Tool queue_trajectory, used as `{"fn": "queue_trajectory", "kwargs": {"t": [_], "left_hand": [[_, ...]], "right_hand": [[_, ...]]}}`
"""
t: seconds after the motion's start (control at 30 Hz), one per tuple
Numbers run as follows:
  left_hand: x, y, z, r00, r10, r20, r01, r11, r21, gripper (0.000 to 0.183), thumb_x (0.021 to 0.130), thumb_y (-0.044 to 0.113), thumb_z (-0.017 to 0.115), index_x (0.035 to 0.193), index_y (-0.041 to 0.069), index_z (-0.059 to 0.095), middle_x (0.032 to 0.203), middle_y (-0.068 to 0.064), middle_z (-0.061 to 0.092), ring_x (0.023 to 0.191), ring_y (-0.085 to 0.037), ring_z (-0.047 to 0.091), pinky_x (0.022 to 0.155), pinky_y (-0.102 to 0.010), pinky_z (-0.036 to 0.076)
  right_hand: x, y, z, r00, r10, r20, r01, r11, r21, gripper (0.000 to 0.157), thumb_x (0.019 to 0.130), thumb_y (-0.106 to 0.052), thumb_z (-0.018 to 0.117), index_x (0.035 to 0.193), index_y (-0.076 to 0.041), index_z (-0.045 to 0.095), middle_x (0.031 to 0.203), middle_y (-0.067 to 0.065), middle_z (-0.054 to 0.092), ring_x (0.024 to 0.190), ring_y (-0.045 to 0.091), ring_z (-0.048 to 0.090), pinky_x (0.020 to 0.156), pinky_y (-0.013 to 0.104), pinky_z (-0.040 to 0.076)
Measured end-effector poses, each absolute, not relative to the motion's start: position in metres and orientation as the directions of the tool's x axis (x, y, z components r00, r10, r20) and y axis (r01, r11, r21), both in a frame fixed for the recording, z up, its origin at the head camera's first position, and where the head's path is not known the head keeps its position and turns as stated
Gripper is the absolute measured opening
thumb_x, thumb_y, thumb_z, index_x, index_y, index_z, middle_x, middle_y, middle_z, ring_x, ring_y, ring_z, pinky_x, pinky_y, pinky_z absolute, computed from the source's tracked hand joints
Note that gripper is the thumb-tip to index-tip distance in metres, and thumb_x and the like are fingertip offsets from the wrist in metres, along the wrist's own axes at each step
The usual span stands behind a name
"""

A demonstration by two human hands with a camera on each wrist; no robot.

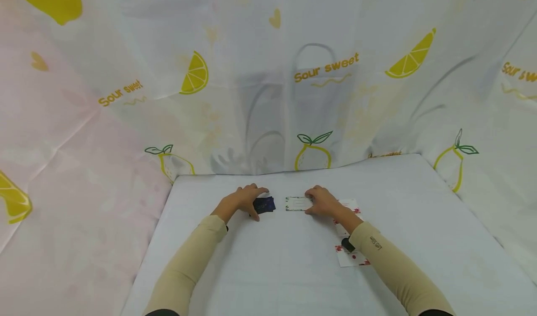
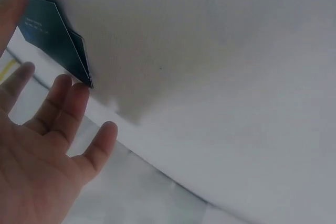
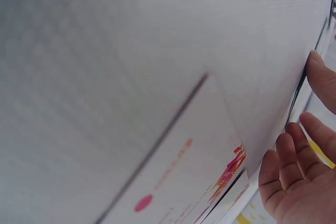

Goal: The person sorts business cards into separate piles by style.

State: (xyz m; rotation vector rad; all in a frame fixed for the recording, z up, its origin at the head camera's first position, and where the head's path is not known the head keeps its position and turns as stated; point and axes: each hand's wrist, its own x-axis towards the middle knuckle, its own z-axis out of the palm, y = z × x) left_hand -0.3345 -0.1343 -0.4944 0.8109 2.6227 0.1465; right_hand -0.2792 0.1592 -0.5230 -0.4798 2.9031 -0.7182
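At opposite edges, the left hand [image 1: 245, 198] pinches dark cards [image 1: 264, 205], the right hand [image 1: 324, 203] a leaf-edged white card [image 1: 297, 203]

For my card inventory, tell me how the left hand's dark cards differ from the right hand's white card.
Colour: the dark cards are deep blue; the white card is pale with a green-patterned border.
Pose: the dark cards overlap unevenly; the white card shows a single outline.
Both bear print and are held: the dark cards by the left hand, the white card by the right hand.
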Motion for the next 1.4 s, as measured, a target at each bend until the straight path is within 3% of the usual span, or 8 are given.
{"fn": "queue_trajectory", "kwargs": {"t": [0.2, 0.5, 0.87, 1.07, 1.4], "left_hand": [[-0.339, -0.143, -0.498, -0.756, 0.555, -0.348, 0.490, 0.832, 0.262, 0.092, 0.069, 0.028, 0.091, 0.148, 0.025, 0.043, 0.127, -0.010, 0.055, 0.117, -0.026, 0.054, 0.103, -0.053, 0.040], [-0.340, -0.153, -0.502, -0.756, 0.567, -0.326, 0.475, 0.819, 0.323, 0.084, 0.072, 0.024, 0.089, 0.145, 0.023, 0.047, 0.126, -0.009, 0.056, 0.117, -0.025, 0.055, 0.103, -0.052, 0.039], [-0.342, -0.155, -0.505, -0.780, 0.570, -0.258, 0.486, 0.811, 0.324, 0.057, 0.074, 0.029, 0.088, 0.124, 0.012, 0.066, 0.111, -0.005, 0.061, 0.105, -0.021, 0.059, 0.097, -0.050, 0.043], [-0.341, -0.159, -0.514, -0.802, 0.562, -0.204, 0.487, 0.812, 0.322, 0.054, 0.073, 0.034, 0.088, 0.119, 0.011, 0.069, 0.108, -0.004, 0.063, 0.100, -0.018, 0.058, 0.093, -0.046, 0.047], [-0.337, -0.162, -0.515, -0.814, 0.551, -0.182, 0.484, 0.818, 0.311, 0.057, 0.073, 0.036, 0.087, 0.121, 0.011, 0.068, 0.112, -0.006, 0.063, 0.103, -0.022, 0.058, 0.091, -0.049, 0.046]], "right_hand": [[-0.280, 0.160, -0.524, -0.946, -0.320, -0.057, -0.257, 0.842, -0.475, 0.059, 0.079, -0.026, 0.084, 0.128, -0.002, 0.061, 0.124, 0.017, 0.060, 0.114, 0.031, 0.058, 0.101, 0.047, 0.045], [-0.276, 0.163, -0.526, -0.959, -0.273, -0.071, -0.206, 0.850, -0.485, 0.066, 0.082, -0.037, 0.080, 0.134, -0.003, 0.057, 0.133, 0.020, 0.056, 0.123, 0.036, 0.054, 0.104, 0.052, 0.042], [-0.270, 0.173, -0.526, -0.964, -0.262, -0.040, -0.208, 0.842, -0.499, 0.061, 0.087, -0.037, 0.074, 0.133, -0.001, 0.057, 0.128, 0.019, 0.058, 0.119, 0.034, 0.056, 0.102, 0.050, 0.044], [-0.266, 0.176, -0.526, -0.970, -0.242, -0.036, -0.191, 0.842, -0.504, 0.056, 0.091, -0.035, 0.070, 0.133, -0.001, 0.056, 0.130, 0.020, 0.057, 0.121, 0.035, 0.055, 0.103, 0.052, 0.043], [-0.256, 0.181, -0.519, -0.969, -0.246, -0.026, -0.196, 0.827, -0.527, 0.057, 0.092, -0.036, 0.069, 0.135, -0.002, 0.055, 0.128, 0.018, 0.057, 0.119, 0.034, 0.056, 0.101, 0.050, 0.045]]}}
